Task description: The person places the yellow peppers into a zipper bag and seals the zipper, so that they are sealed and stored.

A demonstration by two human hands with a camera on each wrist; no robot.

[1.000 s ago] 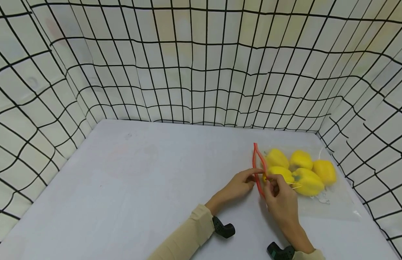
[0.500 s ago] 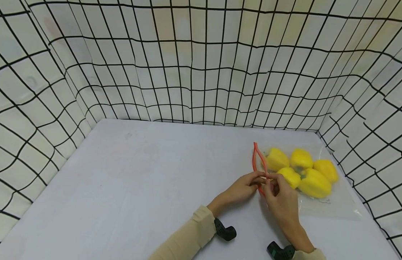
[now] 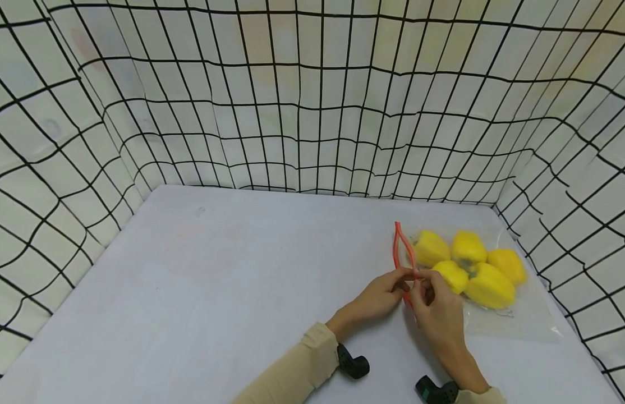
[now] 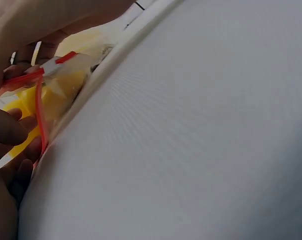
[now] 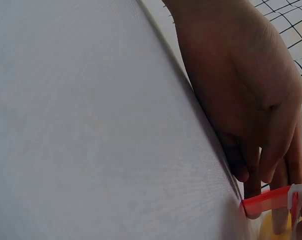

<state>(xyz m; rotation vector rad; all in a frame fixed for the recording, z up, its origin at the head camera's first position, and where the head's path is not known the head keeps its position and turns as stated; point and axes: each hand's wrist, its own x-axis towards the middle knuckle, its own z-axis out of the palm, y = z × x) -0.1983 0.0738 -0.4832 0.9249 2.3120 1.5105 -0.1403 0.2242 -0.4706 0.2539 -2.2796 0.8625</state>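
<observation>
Two hands, the left hand (image 3: 377, 294) and the right hand (image 3: 440, 308), are framed near five o'clock at the red strip (image 3: 404, 244) of a clear bag (image 3: 514, 326). The strip is pinched by the right hand, thumb to finger; the left fingertips are partly hidden, and whether they pinch or merely touch cannot be told. In the right wrist view, a white piece (image 5: 293, 194) is seen on the strip, the fingertips beside it cut off by the frame. Five yellow peppers (image 3: 491, 286) are slightly hazed by plastic at one o'clock from the right hand, the bag being laid toward four o'clock on a white table (image 3: 216, 269). Tan sleeves (image 3: 292, 365) are cropped below. Black netting (image 3: 320, 109) is strung from nine through three o'clock.
</observation>
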